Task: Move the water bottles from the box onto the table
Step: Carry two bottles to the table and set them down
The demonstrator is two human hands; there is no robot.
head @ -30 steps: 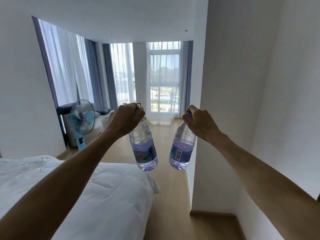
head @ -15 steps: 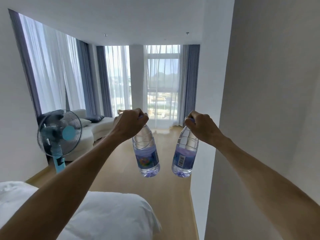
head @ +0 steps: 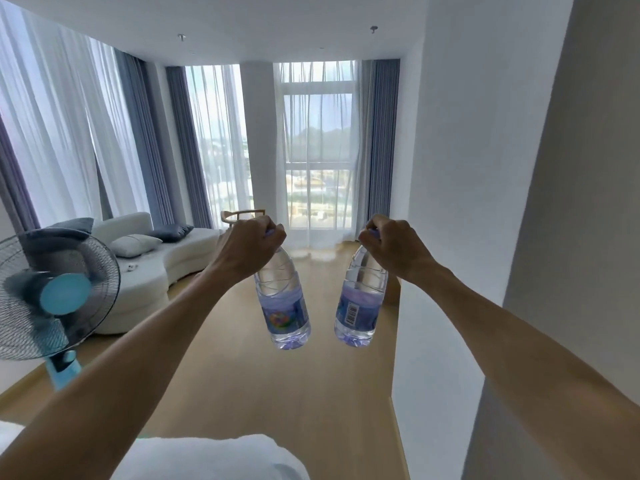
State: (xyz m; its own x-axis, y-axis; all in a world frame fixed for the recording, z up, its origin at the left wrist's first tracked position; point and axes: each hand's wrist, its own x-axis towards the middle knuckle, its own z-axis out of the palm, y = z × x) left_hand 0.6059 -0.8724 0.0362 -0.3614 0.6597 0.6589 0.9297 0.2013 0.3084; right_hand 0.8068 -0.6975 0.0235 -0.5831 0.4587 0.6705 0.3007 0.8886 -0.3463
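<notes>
A fan [head: 52, 299] stands left, a sofa [head: 162, 258] behind it, perhaps a chair [head: 240, 216] beyond.

A barcode shows on the right bottle's label [head: 358, 311], but no text is legible.

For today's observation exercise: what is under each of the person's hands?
A water bottle hangs under each: left bottle below the left hand, right bottle below the right hand. The fingers cover most of both caps.
</notes>
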